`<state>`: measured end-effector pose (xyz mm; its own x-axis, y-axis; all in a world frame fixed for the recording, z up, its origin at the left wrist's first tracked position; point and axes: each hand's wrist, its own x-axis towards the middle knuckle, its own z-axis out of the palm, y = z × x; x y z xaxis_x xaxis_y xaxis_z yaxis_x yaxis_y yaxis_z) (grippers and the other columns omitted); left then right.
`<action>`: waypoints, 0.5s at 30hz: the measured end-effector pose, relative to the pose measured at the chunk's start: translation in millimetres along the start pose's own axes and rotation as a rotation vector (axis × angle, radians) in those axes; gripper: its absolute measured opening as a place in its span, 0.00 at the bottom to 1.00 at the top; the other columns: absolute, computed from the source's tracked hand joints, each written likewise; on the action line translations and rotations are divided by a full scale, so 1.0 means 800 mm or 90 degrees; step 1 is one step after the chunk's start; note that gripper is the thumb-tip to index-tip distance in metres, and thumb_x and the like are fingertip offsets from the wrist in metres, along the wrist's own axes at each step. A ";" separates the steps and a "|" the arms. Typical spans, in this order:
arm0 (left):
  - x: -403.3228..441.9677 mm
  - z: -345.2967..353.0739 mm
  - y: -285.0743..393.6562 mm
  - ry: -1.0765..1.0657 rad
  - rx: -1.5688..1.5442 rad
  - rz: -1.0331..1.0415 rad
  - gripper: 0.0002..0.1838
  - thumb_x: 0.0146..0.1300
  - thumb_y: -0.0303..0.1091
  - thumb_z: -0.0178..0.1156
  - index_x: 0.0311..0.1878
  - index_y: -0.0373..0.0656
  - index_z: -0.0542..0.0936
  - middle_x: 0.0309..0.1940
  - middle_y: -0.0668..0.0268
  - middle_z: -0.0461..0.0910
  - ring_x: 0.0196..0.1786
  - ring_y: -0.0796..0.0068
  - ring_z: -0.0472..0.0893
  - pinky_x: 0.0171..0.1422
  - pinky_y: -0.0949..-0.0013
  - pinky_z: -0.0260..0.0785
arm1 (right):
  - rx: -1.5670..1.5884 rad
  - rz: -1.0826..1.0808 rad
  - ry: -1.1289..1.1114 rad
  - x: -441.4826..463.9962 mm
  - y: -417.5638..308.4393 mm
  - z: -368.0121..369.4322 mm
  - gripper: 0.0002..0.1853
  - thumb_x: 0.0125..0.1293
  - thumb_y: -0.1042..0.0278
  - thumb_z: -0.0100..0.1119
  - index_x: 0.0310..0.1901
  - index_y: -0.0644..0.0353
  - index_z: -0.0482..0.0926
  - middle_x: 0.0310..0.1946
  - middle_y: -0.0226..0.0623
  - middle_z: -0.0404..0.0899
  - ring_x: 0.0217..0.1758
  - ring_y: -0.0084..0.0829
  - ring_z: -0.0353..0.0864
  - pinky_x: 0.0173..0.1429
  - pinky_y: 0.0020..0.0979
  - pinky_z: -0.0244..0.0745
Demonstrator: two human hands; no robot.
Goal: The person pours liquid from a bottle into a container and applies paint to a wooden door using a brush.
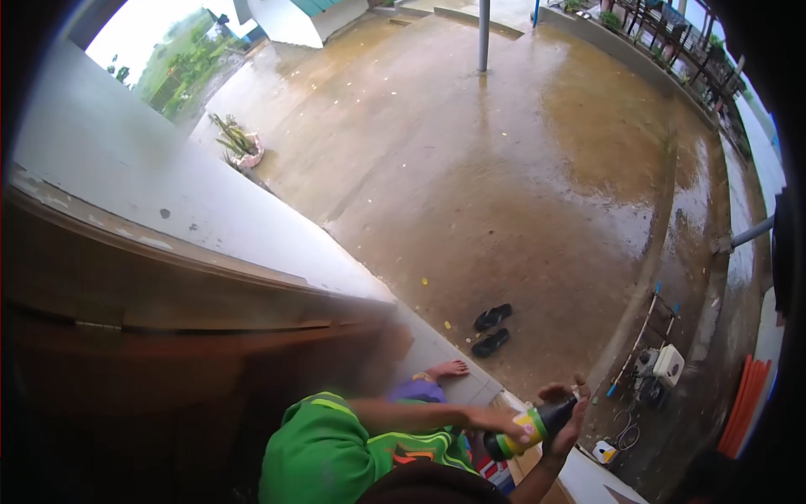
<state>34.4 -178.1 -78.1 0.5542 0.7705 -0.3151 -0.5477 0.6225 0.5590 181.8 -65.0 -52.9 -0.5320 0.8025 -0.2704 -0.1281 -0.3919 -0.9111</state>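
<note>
A dark bottle (541,424) with a yellow and green label is tilted in front of my body at the lower right, its neck up and to the right. My left hand (508,426) is closed around the labelled body. At the neck end, my right hand (573,416) curls round with bent fingers. The bottle's top is partly hidden by those fingers. Below the bottle are a brown ledge and something red and blue, partly covered by my green shirt (336,449).
Black flip-flops (491,329) lie on the wet concrete (470,202) beyond a tiled step (470,386). A bare foot (447,369) rests on it. A small engine-like machine (659,370) stands right, near orange pipes (743,403). A wooden door (168,361) is left.
</note>
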 end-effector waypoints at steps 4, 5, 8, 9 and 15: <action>-0.015 -0.076 0.039 0.307 0.246 0.287 0.24 0.59 0.53 0.70 0.46 0.44 0.79 0.36 0.68 0.82 0.38 0.79 0.80 0.44 0.69 0.74 | -0.049 -0.057 0.089 -0.008 -0.001 -0.051 0.31 0.80 0.44 0.42 0.74 0.55 0.60 0.52 0.40 0.79 0.55 0.33 0.79 0.65 0.38 0.70; -0.018 -0.103 0.044 0.385 0.071 0.280 0.24 0.61 0.54 0.70 0.48 0.44 0.79 0.36 0.68 0.82 0.39 0.78 0.81 0.46 0.69 0.75 | -0.061 -0.050 0.109 -0.018 -0.001 -0.064 0.30 0.80 0.46 0.43 0.74 0.55 0.61 0.51 0.40 0.79 0.54 0.33 0.79 0.64 0.38 0.71; -0.019 -0.109 0.076 0.468 -0.211 0.373 0.26 0.59 0.52 0.71 0.51 0.42 0.78 0.41 0.66 0.82 0.40 0.77 0.81 0.50 0.68 0.74 | -0.067 -0.018 0.168 -0.044 0.016 -0.096 0.27 0.79 0.52 0.46 0.72 0.55 0.63 0.49 0.39 0.80 0.52 0.33 0.80 0.62 0.37 0.74; -0.023 -0.112 0.062 0.489 -0.037 0.305 0.27 0.58 0.52 0.72 0.51 0.42 0.78 0.42 0.66 0.82 0.41 0.77 0.81 0.51 0.68 0.74 | -0.057 0.001 0.190 -0.054 0.026 -0.110 0.26 0.79 0.54 0.47 0.72 0.55 0.64 0.48 0.39 0.80 0.51 0.33 0.80 0.61 0.37 0.75; -0.015 -0.089 0.042 0.421 -0.012 0.236 0.30 0.54 0.47 0.76 0.56 0.44 0.76 0.40 0.69 0.80 0.45 0.76 0.80 0.50 0.66 0.72 | -0.039 0.035 0.245 -0.078 0.025 -0.098 0.23 0.78 0.60 0.49 0.70 0.56 0.65 0.45 0.38 0.81 0.48 0.33 0.81 0.57 0.38 0.77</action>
<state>-35.4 -157.0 -110.0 -0.1558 0.8479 -0.5068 -0.6387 0.3049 0.7065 278.2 -87.8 -78.3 -0.1819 0.8956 -0.4060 -0.0524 -0.4211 -0.9055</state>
